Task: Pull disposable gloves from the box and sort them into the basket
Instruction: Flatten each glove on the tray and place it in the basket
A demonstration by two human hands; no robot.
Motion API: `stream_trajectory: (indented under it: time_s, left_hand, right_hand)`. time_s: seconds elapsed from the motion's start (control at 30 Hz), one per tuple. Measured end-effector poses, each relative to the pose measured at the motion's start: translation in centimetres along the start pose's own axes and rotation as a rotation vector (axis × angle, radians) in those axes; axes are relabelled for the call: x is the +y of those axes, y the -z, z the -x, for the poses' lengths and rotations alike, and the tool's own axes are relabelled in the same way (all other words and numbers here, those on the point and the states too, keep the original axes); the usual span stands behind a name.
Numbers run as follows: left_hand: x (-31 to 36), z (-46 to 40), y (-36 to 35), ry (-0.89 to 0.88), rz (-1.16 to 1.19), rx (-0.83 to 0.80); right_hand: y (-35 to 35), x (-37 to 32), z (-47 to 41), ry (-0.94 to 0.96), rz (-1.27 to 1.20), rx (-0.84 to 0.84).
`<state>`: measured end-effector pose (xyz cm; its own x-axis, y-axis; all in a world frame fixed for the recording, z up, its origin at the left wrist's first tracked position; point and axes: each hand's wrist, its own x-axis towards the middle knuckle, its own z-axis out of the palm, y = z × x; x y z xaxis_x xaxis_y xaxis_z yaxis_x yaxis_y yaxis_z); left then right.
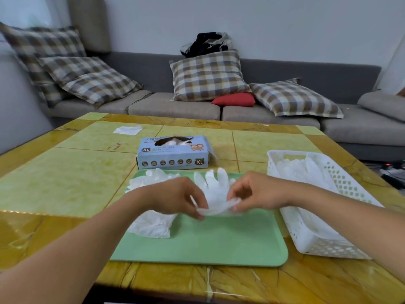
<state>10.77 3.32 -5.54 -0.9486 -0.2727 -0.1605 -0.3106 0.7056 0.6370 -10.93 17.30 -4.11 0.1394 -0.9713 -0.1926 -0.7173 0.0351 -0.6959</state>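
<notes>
Together, the left hand [175,197] and right hand [258,194] pinch a white glove's [215,189] cuff between them; the basket [315,207] sits right of this grip.

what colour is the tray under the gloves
Light green tray, seen best in the head view.

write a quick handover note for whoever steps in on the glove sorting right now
Left hand and right hand each pinch the cuff of one glove, its fingers pointing away, over the green tray.
A crumpled glove pile lies on the tray's left side.
The box sits behind the tray, opening up, gloves inside.
The white basket on the right already holds gloves.
Left: place the held glove, then the pile, then pull more.
</notes>
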Motion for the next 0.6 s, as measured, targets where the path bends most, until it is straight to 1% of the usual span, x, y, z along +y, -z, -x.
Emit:
stream_trajectory:
  time_s: [0.03, 0.07, 0.1, 0.13, 0.2, 0.23, 0.27, 0.33, 0.37, 0.43, 0.47, 0.53, 0.6]
  left_hand:
    - [0.1, 0.1, -0.4, 0.03, -0.042, -0.113]
    - [0.4, 0.2, -0.8, 0.054, -0.071, -0.205]
    - [0.8, 0.4, -0.9, 0.068, -0.087, -0.269]
    - [1.0, 0.5, -0.9, 0.071, -0.099, -0.305]
    - [1.1, 0.7, -0.9, 0.063, -0.114, -0.327]
    - [1.0, 0.9, -0.9, 0.042, -0.112, -0.3]
    - [1.0, 1.0, -0.8, 0.008, -0.093, -0.24]
    - [0.7, 1.4, 0.0, -0.009, -0.047, -0.037]
    - [0.4, 1.6, 0.7, 0.013, -0.057, 0.077]
    - [-0.8, 2.5, 1.9, 0.078, -0.161, 0.285]
    - [-1.7, 2.7, 2.2, 0.107, -0.239, 0.353]
    - [-3.2, 3.6, 2.3, 0.156, -0.314, 0.416]
    - [-3.9, 4.0, 1.7, 0.155, -0.273, 0.415]
  right_hand:
    - [-0.2, -0.1, 0.3, -0.046, 0.095, -0.166]
    - [-0.4, -0.1, 0.7, -0.075, 0.163, -0.292]
    - [-0.5, -0.4, 1.0, -0.088, 0.199, -0.362]
    - [-0.5, -0.6, 1.1, -0.092, 0.204, -0.374]
    - [-0.6, -0.8, 0.9, -0.068, 0.157, -0.288]
    - [-0.8, -0.9, 0.5, -0.056, 0.145, -0.229]
    - [-1.1, -0.8, 0.2, -0.052, 0.156, -0.17]
    - [-2.1, -0.6, -0.9, -0.077, 0.262, -0.092]
    - [-2.6, -0.5, -1.4, -0.1, 0.354, -0.073]
    - [-3.6, -0.9, -2.8, -0.134, 0.531, -0.03]
    - [-3.8, -0.9, -3.4, -0.156, 0.573, 0.002]
    - [-3.7, -1.2, -4.5, -0.223, 0.575, 0.045]
    - [-3.2, -1.4, -5.2, -0.301, 0.514, 0.082]
